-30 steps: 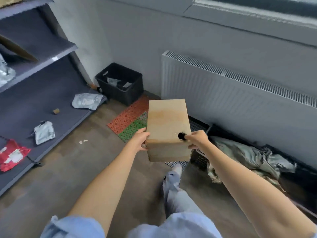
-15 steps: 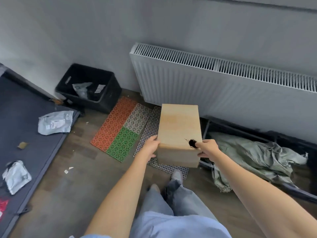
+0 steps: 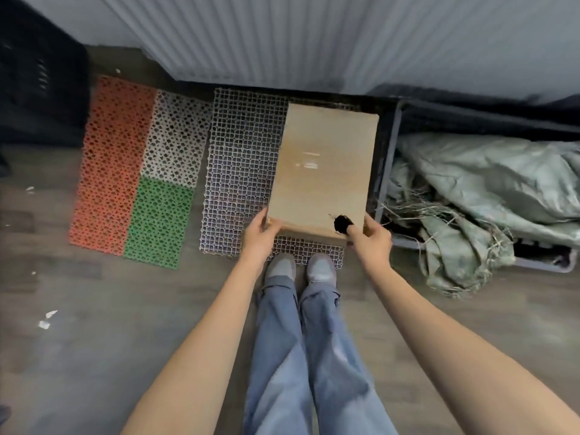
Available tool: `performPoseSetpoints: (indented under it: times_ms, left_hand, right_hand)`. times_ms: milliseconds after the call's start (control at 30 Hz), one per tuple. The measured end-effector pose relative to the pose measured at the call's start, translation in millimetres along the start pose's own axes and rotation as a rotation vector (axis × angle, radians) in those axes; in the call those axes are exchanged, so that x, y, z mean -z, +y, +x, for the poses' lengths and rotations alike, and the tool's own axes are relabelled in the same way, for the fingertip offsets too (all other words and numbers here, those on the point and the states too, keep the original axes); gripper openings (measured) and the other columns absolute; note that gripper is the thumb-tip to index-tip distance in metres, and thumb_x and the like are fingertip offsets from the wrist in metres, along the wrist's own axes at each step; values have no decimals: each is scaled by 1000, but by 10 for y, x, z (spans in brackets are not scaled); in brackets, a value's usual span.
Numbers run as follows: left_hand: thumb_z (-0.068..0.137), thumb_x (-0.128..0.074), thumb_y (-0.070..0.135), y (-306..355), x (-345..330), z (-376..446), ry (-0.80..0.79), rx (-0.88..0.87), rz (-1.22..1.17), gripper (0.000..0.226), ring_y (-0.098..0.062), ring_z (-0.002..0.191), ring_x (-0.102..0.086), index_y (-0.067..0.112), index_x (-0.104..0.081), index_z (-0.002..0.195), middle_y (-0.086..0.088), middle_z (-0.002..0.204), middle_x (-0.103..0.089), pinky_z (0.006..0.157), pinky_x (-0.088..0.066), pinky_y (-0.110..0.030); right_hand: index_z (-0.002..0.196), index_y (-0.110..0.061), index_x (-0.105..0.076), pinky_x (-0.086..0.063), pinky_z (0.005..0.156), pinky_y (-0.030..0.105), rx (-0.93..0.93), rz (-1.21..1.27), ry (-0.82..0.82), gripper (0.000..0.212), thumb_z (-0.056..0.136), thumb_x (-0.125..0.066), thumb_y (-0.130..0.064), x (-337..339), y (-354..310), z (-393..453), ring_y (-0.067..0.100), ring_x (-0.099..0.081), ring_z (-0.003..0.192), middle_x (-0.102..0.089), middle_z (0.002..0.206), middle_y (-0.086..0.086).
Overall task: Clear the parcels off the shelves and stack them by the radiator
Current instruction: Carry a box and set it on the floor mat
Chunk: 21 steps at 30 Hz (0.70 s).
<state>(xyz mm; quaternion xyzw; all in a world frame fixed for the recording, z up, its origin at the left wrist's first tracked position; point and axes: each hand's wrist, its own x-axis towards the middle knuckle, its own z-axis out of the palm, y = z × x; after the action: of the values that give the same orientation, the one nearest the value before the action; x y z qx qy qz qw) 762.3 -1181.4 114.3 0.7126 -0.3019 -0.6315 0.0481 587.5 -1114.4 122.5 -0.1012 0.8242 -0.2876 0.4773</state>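
Head view, we grip a tan cardboard parcel (image 3: 323, 171) with a black hole near its 5 o'clock corner, left hand (image 3: 259, 235) and right hand (image 3: 372, 238) clasping its near edge, over the grid mat (image 3: 241, 171), radiator (image 3: 282, 39) at 12 o'clock.

Perforated orange, white and green floor tiles (image 3: 131, 171) lie beside a grey grid mat (image 3: 238, 164); crumpled green sacking (image 3: 489, 196) fills what looks like a frame.
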Motion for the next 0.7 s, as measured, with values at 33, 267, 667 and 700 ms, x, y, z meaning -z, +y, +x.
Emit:
performPoseSetpoints:
  times_ms: [33,267,667,700]
  left_hand:
    - [94,-53,22,-40,-60,159,-6,18,-7,55,-27,128,-45,25,-31,145,-6,145,-41,107,-38,-43]
    - [93,-52,14,137,-571,1378,-74,35,-190,61,-29,126,-48,23,-25,147,-8,147,-38,100,-46,-41]
    - [96,-46,11,325,-1222,1782,-152,-19,47,81,-24,125,-46,38,10,147,-2,158,-5,98,-45,-48]
    - [95,-46,11,350,-1157,1662,-169,-36,97,81,-26,128,-44,38,10,147,-2,158,-7,101,-43,-50]
  right_hand:
    - [127,-11,-59,-48,93,33,-2,8,13,44,83,-62,-12,-41,37,167,11,-56,99,-67,118,9]
    - [139,-9,-45,-41,77,20,-11,93,96,52,87,-52,-6,-338,137,1542,16,-46,96,-58,115,7]
    - [146,-12,-30,-25,116,33,231,-317,-29,55,93,-37,-2,-363,245,1527,20,-31,140,-25,155,4]
    - [145,-11,-34,-32,113,36,194,-302,-5,53,92,-36,-2,-272,187,1433,24,-40,134,-31,153,5]
